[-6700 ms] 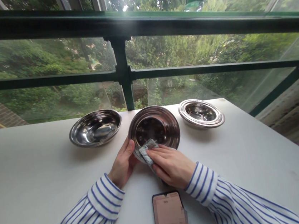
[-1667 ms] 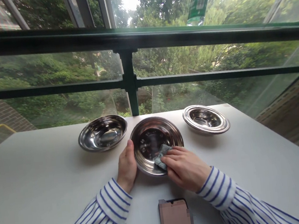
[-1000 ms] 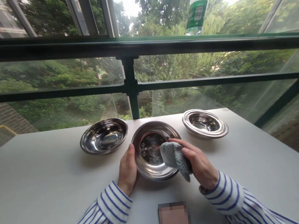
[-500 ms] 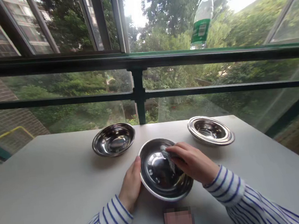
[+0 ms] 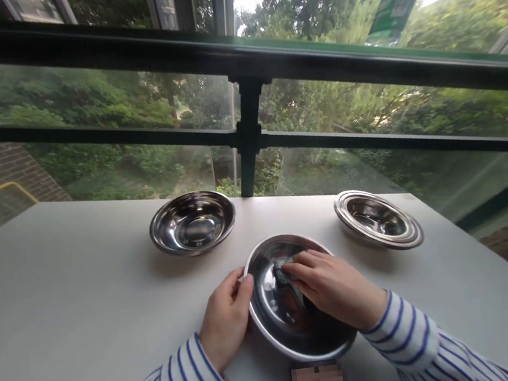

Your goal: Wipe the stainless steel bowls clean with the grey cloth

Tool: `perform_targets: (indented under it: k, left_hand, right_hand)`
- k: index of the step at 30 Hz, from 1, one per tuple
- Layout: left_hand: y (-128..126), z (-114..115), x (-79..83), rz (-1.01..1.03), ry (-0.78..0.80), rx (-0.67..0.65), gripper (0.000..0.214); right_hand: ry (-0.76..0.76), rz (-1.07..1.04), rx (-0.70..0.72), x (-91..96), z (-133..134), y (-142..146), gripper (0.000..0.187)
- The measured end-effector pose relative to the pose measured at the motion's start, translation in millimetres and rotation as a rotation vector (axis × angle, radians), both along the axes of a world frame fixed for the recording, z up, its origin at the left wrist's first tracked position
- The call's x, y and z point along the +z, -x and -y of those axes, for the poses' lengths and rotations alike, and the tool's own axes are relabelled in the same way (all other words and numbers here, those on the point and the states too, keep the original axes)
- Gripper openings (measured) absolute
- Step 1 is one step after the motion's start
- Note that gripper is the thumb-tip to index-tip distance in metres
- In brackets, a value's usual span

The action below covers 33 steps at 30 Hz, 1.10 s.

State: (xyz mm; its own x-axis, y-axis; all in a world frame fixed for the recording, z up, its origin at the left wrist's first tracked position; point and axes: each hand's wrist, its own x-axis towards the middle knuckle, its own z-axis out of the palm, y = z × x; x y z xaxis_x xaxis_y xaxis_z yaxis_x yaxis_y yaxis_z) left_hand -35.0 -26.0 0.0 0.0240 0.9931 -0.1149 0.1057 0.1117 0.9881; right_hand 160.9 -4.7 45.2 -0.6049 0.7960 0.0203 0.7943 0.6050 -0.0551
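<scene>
A shiny stainless steel bowl (image 5: pixel 275 335) is in front of me on the table, its inside facing me. My left hand (image 5: pixel 227 316) grips its left rim, thumb on top and fingers around the outside. Inside the bowl, my right hand (image 5: pixel 331 282) is closed on a small grey cloth (image 5: pixel 283 273) and presses it against the inner wall. Most of the cloth is hidden under the fingers. Reflections and small pale spots show on the bowl's inner surface.
A second steel bowl (image 5: pixel 194 225) stands at the back left of the white table (image 5: pixel 87 295). At the back right is a wide-rimmed steel bowl (image 5: pixel 379 219). Beyond the table run dark green railings (image 5: pixel 247 130), with a green-labelled plastic bottle (image 5: pixel 398 3) on top.
My view has tilted down and turned slightly. The right hand has shifted a little with the cloth inside the bowl. My left hand has a fuller grip on the rim.
</scene>
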Motion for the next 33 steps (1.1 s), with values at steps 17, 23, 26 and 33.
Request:
perform_targets:
  k: [17,23,26,33]
  left_hand:
    - [-8.6,-4.2,-2.6,-0.059,-0.193,0.138,0.03]
    - [-8.5,-6.4,-2.6,-0.072,-0.223,0.168,0.029]
    - [-7.7,-8.5,-2.8,-0.053,-0.248,0.149,0.03]
    - [-7.9,-9.0,-3.4,-0.006,-0.239,0.152,0.031]
  right_hand:
    - [0.103,0.014,0.118,-4.1,-8.9,9.8,0.028]
    - [0.253,-0.023,0.338,0.9,4.4,11.7,0.02]
    - [0.228,-0.018,0.268,-1.6,0.3,14.6,0.019]
    - [0.106,-0.012,0.076,-5.4,-26.8,15.1,0.022]
